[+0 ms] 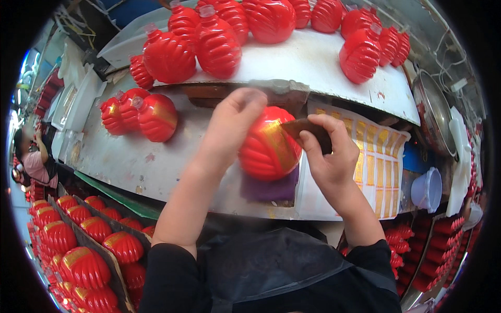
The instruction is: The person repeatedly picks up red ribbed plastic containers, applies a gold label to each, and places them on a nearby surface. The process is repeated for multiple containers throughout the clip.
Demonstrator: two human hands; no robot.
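Note:
A round red ribbed bottle (258, 156) lies on a folded purple cloth (269, 189) on the worktable, with a gold label (284, 148) down its side. My right hand (334, 148) grips a dark flat scraper (313, 131), its edge against or just over the upper part of the label. At the bottle's upper left is my left hand (240, 107), slightly blurred, fingers curled closed. Whatever they pinch is hidden, and the bottle's neck does not show. Beside my right forearm lies a sheet of gold labels (383, 161), partly covered by that arm.
Several red bottles (219, 49) stand on a raised white shelf (292, 65) behind the worktable. More labelled bottles (156, 117) sit left on the table. Crates of red bottles (86, 266) are at lower left. A lilac bucket (427, 189) and metal basin (436, 112) are right. Another person (39, 159) is far left.

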